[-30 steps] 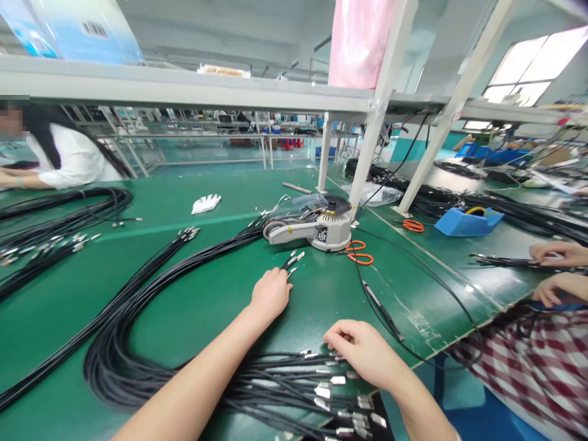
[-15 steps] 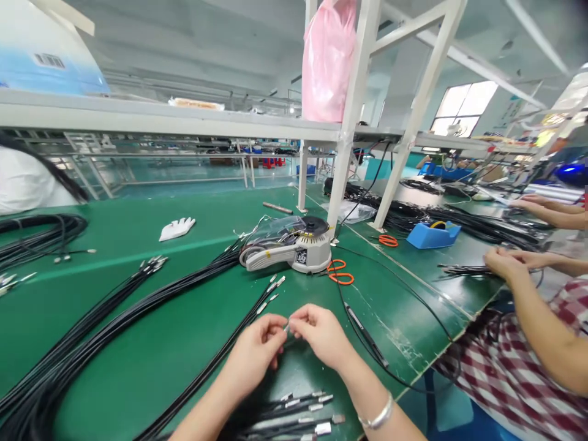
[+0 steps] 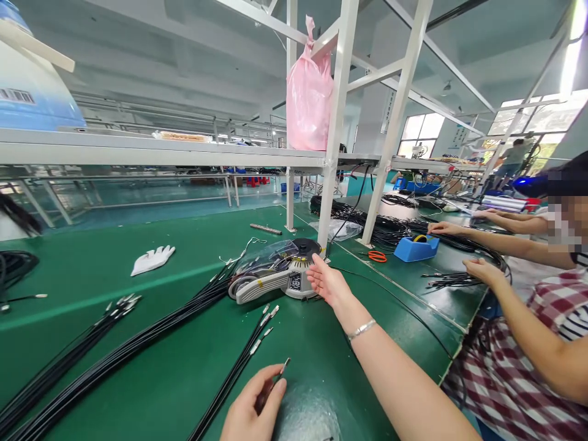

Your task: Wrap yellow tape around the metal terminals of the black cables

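Note:
My left hand (image 3: 257,404) is low in the middle of the view. Its thumb and fingers pinch a thin black cable (image 3: 285,367), whose tip points up past the fingertips. Farther forward, my right hand (image 3: 327,283) reaches out with its fingers extended beside a grey electric tape dispenser (image 3: 269,286) with a black round top. Nothing shows in that hand, though its fingertips overlap the machine's right side. To the left of my left hand lies a small bundle of black cables (image 3: 229,373) with silvery connector ends. A thicker black cable bundle (image 3: 151,340) curves toward the dispenser.
Another cable bundle (image 3: 98,327) and a white glove (image 3: 153,260) lie on the left. Orange-handled scissors (image 3: 377,256) and a blue tape holder (image 3: 416,250) are on the right. A co-worker's hand (image 3: 484,272) is by black cables. Shelf posts (image 3: 331,184) rise behind the dispenser.
My hands were together at a cable end. Now my right hand has moved forward to the dispenser and opened, while my left has drawn back lower with the cable. The view has tilted up.

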Action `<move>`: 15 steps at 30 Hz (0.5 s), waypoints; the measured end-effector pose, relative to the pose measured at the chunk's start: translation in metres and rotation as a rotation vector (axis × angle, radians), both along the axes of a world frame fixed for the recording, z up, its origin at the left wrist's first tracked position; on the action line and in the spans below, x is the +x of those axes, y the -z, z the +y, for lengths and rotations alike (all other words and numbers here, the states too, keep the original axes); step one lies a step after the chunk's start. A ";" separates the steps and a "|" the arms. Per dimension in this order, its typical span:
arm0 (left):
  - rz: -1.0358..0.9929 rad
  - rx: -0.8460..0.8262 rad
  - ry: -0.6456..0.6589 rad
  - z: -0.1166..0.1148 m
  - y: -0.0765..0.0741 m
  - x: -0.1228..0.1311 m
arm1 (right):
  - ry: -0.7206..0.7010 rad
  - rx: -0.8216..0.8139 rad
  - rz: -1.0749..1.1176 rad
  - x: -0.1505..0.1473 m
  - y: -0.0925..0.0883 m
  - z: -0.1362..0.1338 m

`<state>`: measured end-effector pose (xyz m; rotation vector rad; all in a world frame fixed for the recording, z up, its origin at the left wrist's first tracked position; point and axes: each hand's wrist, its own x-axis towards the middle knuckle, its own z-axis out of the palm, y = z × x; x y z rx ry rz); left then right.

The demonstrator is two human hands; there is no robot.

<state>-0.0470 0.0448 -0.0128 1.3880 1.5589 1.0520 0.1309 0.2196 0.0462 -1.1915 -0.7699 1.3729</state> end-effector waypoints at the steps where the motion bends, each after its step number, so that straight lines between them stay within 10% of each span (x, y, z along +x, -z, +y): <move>1: 0.009 0.015 0.001 0.000 0.002 -0.001 | 0.000 -0.024 0.021 -0.007 -0.002 0.007; 15: 0.023 0.156 -0.118 -0.010 -0.006 0.005 | 0.073 0.118 -0.034 -0.033 -0.017 -0.021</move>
